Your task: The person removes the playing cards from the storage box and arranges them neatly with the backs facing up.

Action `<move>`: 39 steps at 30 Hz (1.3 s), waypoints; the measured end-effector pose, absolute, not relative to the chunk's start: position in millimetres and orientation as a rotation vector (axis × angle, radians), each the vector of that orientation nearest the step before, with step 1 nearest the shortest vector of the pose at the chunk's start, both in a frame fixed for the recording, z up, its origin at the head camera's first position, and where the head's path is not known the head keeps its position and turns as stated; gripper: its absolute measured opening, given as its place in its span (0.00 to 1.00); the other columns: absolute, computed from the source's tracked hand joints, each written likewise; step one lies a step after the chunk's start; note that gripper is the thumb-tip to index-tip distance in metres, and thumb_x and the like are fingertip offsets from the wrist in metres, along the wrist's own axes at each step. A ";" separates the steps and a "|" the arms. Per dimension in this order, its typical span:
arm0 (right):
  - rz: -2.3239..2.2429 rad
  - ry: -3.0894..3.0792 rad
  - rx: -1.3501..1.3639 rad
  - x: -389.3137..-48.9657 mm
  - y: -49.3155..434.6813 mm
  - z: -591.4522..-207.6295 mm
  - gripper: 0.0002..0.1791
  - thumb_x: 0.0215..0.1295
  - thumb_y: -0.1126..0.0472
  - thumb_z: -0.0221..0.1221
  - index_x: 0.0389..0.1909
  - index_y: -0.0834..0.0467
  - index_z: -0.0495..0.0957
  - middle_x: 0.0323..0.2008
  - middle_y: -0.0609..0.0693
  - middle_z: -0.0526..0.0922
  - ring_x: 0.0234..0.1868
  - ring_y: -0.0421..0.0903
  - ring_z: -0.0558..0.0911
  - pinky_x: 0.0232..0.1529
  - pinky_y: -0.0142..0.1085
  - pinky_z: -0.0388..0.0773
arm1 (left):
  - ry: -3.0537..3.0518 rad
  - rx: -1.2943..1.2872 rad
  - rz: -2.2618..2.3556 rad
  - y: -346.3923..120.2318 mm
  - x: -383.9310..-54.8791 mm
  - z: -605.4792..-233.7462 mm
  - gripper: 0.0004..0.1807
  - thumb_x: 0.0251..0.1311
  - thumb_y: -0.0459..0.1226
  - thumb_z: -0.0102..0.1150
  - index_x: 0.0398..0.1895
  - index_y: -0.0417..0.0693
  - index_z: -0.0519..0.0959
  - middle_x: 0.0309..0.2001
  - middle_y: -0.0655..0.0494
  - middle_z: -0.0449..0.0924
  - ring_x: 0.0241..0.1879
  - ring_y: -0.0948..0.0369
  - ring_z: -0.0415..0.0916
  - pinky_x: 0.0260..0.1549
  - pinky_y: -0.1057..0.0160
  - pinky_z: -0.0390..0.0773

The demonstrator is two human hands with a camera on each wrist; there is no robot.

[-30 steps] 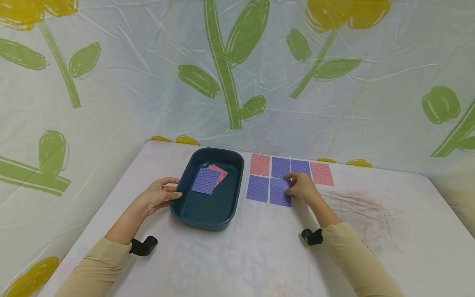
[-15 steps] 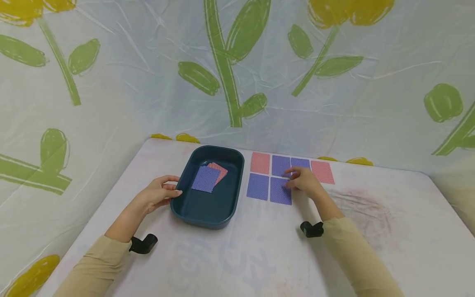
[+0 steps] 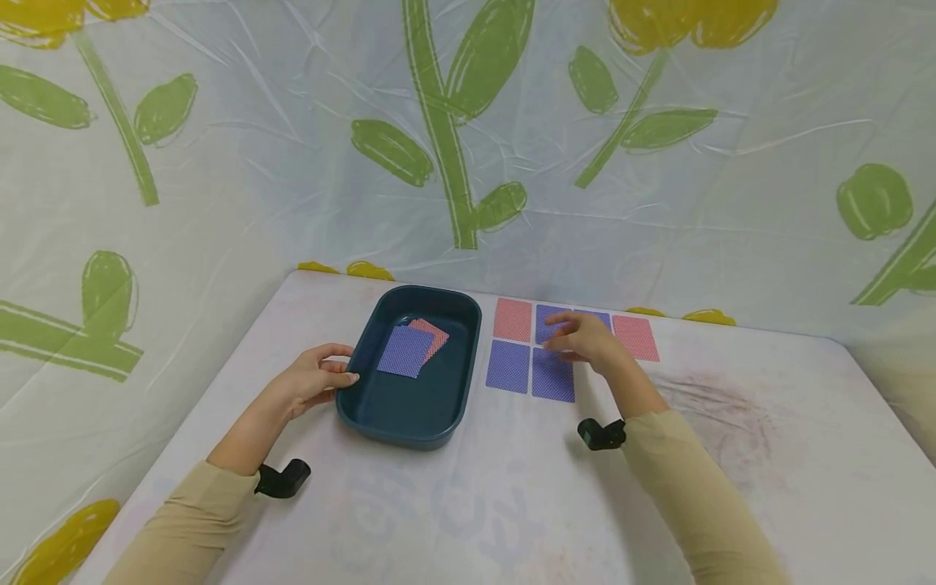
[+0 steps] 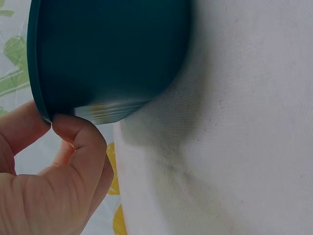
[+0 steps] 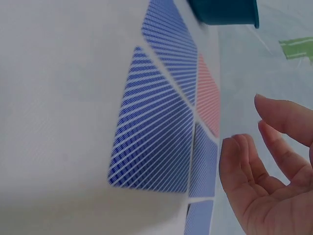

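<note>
My left hand (image 3: 314,380) pinches the left rim of a dark teal rectangular tub (image 3: 409,418); the left wrist view shows thumb and fingertips at its rim. Inside the tub, a blue-backed playing card (image 3: 405,351) overlaps red-backed cards (image 3: 437,337). My right hand (image 3: 588,340) hovers with loosely bent fingers over the cards laid face down on the table, holding nothing. Below it lies a blue card (image 3: 553,380), with another blue card (image 3: 508,366) to its left. The back row has a red card (image 3: 513,319), two partly hidden blue cards (image 3: 600,318) and a red card (image 3: 636,338).
A white cloth with faint marks covers the table (image 3: 439,520). Behind it rises a flower-printed curtain (image 3: 307,162). Black wrist cameras (image 3: 601,435) stick out from both sleeves near the tabletop.
My right hand has shifted up and slightly left, from the lower right blue card toward the back row, its fingers lifting off. The left hand and tub have stayed in place.
</note>
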State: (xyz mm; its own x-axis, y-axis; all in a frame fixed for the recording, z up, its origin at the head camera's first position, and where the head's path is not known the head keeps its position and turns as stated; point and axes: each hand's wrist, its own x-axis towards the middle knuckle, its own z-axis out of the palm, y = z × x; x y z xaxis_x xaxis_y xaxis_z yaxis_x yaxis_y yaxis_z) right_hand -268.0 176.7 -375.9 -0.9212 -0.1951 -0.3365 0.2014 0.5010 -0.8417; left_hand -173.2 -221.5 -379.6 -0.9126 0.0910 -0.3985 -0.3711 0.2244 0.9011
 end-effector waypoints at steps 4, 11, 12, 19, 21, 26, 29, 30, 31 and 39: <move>-1.469 2.301 -0.043 -271.9 169.0 -371.7 0.29 0.59 0.69 0.60 0.61 0.67 0.65 0.40 0.56 0.71 0.41 0.48 0.75 0.52 0.45 0.72 | 2.131 -0.262 1.743 -221.5 -173.3 -379.2 0.31 0.58 0.29 0.58 0.64 0.35 0.58 0.34 0.54 0.70 0.32 0.62 0.70 0.34 0.65 0.73; -1.540 2.203 -0.099 -276.3 154.6 -367.0 0.27 0.60 0.71 0.57 0.61 0.69 0.65 0.44 0.60 0.73 0.44 0.50 0.77 0.53 0.47 0.71 | 2.124 -0.251 1.748 -221.5 -172.4 -380.3 0.31 0.59 0.28 0.58 0.64 0.34 0.58 0.33 0.54 0.70 0.32 0.63 0.70 0.33 0.66 0.73; -1.544 2.197 -0.100 -276.7 152.3 -366.3 0.26 0.60 0.71 0.56 0.61 0.69 0.64 0.45 0.60 0.73 0.44 0.51 0.77 0.53 0.47 0.71 | 2.124 -0.251 1.748 -221.5 -172.2 -380.4 0.31 0.59 0.28 0.58 0.64 0.34 0.58 0.33 0.54 0.69 0.31 0.63 0.70 0.32 0.66 0.73; -1.589 2.156 -0.082 -277.1 133.2 -358.0 0.26 0.61 0.72 0.56 0.61 0.68 0.65 0.43 0.59 0.72 0.44 0.53 0.76 0.52 0.46 0.72 | 2.126 -0.255 1.748 -221.1 -172.0 -379.4 0.31 0.59 0.29 0.58 0.64 0.34 0.58 0.32 0.55 0.70 0.31 0.63 0.70 0.33 0.66 0.72; -1.586 2.152 -0.087 -277.2 127.4 -355.6 0.26 0.61 0.72 0.56 0.61 0.67 0.65 0.42 0.58 0.72 0.43 0.53 0.76 0.51 0.45 0.73 | 2.127 -0.257 1.746 -221.1 -172.2 -379.3 0.31 0.59 0.29 0.58 0.64 0.34 0.58 0.32 0.55 0.70 0.31 0.63 0.70 0.33 0.66 0.72; -1.624 2.111 -0.096 -278.7 112.0 -350.1 0.25 0.59 0.73 0.56 0.60 0.68 0.66 0.39 0.56 0.73 0.46 0.59 0.76 0.51 0.45 0.72 | 2.129 -0.252 1.746 -221.4 -173.0 -379.6 0.32 0.58 0.29 0.59 0.64 0.34 0.58 0.32 0.55 0.70 0.31 0.63 0.70 0.32 0.66 0.73; -1.648 2.085 -0.097 -280.0 102.1 -347.8 0.26 0.59 0.74 0.57 0.59 0.69 0.66 0.38 0.56 0.74 0.48 0.60 0.76 0.51 0.46 0.72 | 2.130 -0.251 1.745 -221.1 -173.0 -379.7 0.31 0.58 0.29 0.59 0.64 0.34 0.58 0.32 0.55 0.70 0.31 0.63 0.70 0.32 0.66 0.72; -1.650 2.083 -0.092 -280.6 99.0 -347.6 0.26 0.58 0.74 0.58 0.59 0.68 0.67 0.37 0.55 0.74 0.46 0.59 0.76 0.51 0.46 0.72 | 2.130 -0.251 1.744 -221.1 -173.0 -379.7 0.31 0.59 0.29 0.58 0.64 0.34 0.58 0.32 0.55 0.70 0.31 0.63 0.70 0.32 0.66 0.72; -1.649 2.081 -0.084 -281.2 95.7 -347.4 0.26 0.57 0.73 0.58 0.59 0.67 0.68 0.37 0.55 0.74 0.45 0.58 0.76 0.51 0.46 0.73 | 2.130 -0.253 1.744 -221.0 -173.0 -379.7 0.31 0.59 0.29 0.58 0.64 0.34 0.58 0.32 0.55 0.70 0.31 0.63 0.70 0.32 0.66 0.72; -1.654 2.059 -0.085 -282.0 73.6 -343.9 0.25 0.56 0.73 0.60 0.57 0.66 0.70 0.38 0.55 0.74 0.45 0.53 0.78 0.50 0.44 0.74 | 2.130 -0.256 1.742 -221.2 -173.6 -379.7 0.31 0.59 0.28 0.58 0.64 0.34 0.58 0.32 0.55 0.70 0.31 0.63 0.70 0.32 0.66 0.73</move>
